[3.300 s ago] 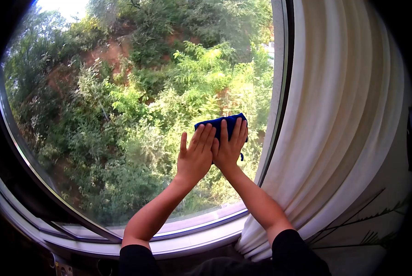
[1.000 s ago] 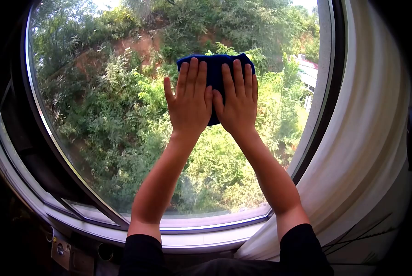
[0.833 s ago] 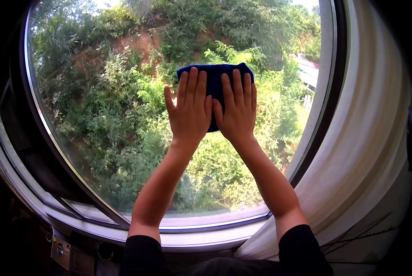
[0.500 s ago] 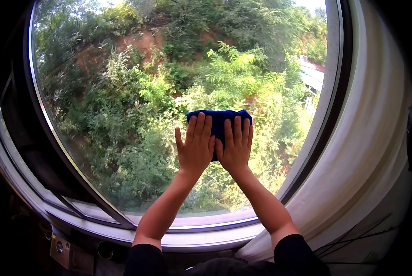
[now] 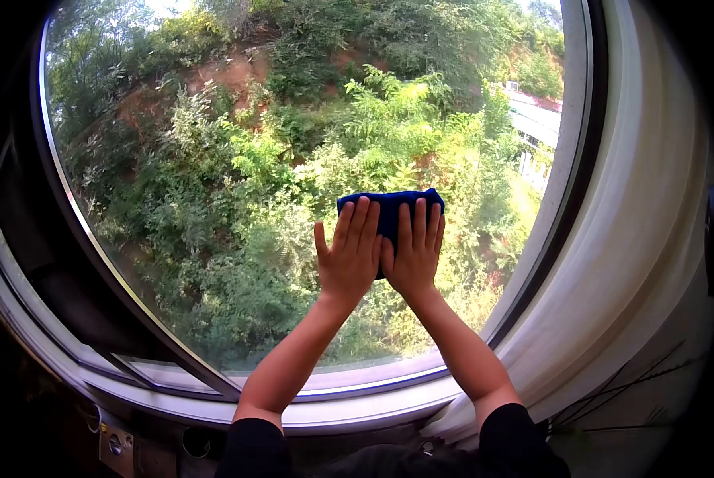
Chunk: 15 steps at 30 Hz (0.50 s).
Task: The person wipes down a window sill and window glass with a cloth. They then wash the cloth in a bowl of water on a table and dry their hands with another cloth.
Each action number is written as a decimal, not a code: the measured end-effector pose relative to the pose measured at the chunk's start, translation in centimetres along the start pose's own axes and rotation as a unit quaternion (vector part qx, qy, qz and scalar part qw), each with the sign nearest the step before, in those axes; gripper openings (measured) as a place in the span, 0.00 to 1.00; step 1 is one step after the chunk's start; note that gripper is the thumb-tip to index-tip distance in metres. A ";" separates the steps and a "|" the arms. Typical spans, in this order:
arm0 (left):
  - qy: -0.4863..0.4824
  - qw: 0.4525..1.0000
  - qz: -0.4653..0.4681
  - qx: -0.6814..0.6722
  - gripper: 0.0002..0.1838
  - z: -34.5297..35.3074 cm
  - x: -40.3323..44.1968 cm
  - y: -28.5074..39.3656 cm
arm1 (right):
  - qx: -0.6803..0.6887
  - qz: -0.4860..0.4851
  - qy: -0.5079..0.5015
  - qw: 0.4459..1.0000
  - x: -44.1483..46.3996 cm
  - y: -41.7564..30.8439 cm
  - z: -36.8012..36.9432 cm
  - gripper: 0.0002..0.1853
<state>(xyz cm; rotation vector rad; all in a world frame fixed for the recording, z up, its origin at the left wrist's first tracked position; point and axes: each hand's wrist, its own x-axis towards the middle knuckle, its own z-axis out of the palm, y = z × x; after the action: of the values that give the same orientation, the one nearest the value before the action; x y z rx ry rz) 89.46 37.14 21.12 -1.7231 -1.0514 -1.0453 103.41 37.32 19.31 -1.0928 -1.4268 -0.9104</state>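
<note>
A folded dark blue cloth [image 5: 390, 209] lies flat against the glass of a large window [image 5: 213, 263], a little right of the middle. My left hand [image 5: 349, 255] presses on its left part, palm toward the pane, fingers stretched out and the little finger spread off the cloth. On the right part rests my right hand [image 5: 414, 251], also flat with straight fingers. The two thumbs come close together over the lower middle of the cloth. Neither hand is closed round it; the palms hide much of its lower part.
A dark window frame [image 5: 584, 159] surrounds the glass, with a white sill [image 5: 357, 410] below. A pale curtain [image 5: 635, 215] hangs at the right. Lower left is a metal box-like fitting [image 5: 116, 444]. Outside are bushes, trees and a reddish slope.
Both hands and the cloth have shifted slightly to the right together across the glass. The view has turned a little, so the trees outside sit further left.
</note>
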 end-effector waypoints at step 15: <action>0.082 0.996 -0.038 0.026 0.29 -4.8 13.1 -7.1 | 0.008 -0.060 0.083 0.995 16.1 -4.2 -0.8 0.31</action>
<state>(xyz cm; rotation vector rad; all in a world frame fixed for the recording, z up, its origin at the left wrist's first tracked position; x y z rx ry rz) 85.80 37.74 36.34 -1.5373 -1.0369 -1.1764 99.47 37.61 35.55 -0.9057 -1.3699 -1.0496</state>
